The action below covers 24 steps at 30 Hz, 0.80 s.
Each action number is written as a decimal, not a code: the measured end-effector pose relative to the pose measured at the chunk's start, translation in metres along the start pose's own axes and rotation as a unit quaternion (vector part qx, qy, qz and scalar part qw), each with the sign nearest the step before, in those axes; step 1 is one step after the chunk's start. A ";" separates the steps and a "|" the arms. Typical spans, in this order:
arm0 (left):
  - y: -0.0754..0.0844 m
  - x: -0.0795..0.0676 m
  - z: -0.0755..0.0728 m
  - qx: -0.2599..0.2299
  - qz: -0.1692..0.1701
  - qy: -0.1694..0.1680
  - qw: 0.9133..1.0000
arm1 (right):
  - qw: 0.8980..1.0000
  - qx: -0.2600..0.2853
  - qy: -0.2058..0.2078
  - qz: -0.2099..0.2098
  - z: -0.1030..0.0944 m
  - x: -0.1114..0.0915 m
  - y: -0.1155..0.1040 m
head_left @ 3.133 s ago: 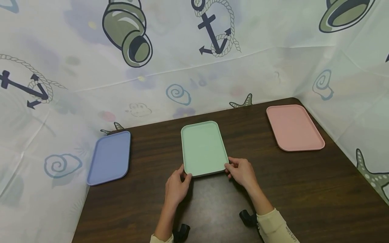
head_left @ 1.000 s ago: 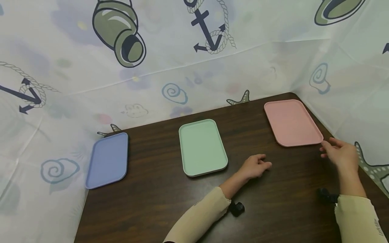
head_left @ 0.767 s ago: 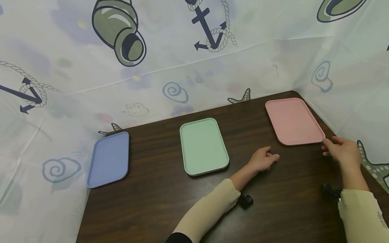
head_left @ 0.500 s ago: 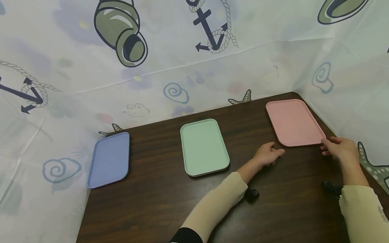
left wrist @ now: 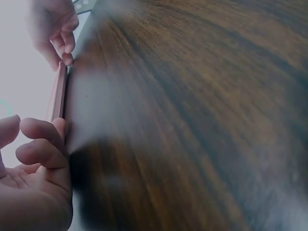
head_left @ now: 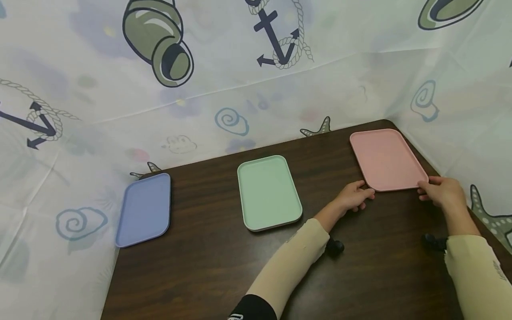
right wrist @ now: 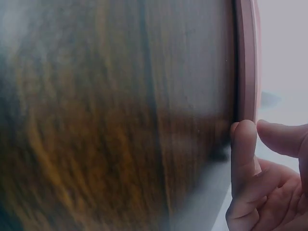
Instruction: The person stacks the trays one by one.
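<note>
A pink tray (head_left: 388,160) with rounded corners lies flat at the table's back right. My right hand (head_left: 446,193) pinches its near right corner, with the thumb (right wrist: 281,137) above the rim and the fingers (right wrist: 244,144) below and outside it. At the near left corner, my left hand (head_left: 352,196) reaches in with loosely bent fingers. In the left wrist view, the fingertips (left wrist: 58,126) of that hand are right at the rim, and the thumb stands apart from them. A green tray (head_left: 270,193) lies to the left of my left hand.
A blue tray (head_left: 144,211) lies at the left edge of the dark wooden table (head_left: 192,266). A patterned cloth (head_left: 224,53) hangs behind the table and along its sides. Black wrist cameras (head_left: 335,246) stick out under both sleeves.
Both hands have left the green tray and moved right to the pink one. Lately my left hand has crept up to its near left corner, and my right hand has closed on the near right corner.
</note>
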<state>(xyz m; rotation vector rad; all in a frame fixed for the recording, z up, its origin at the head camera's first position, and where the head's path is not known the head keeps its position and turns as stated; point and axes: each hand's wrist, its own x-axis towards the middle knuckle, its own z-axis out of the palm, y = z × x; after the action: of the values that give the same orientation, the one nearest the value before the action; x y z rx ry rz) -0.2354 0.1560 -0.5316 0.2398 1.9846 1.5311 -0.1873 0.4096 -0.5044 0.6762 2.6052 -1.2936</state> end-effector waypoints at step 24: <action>0.009 -0.007 0.031 -0.054 -0.027 0.209 0.976 | 0.999 0.033 -0.009 0.024 -0.003 -0.008 0.012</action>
<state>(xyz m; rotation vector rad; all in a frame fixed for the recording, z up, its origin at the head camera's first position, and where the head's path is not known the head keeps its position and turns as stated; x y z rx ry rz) -0.2138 0.1805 -0.5251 -0.1988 2.1899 1.7561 -0.1748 0.4159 -0.5085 0.7288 2.5263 -1.3699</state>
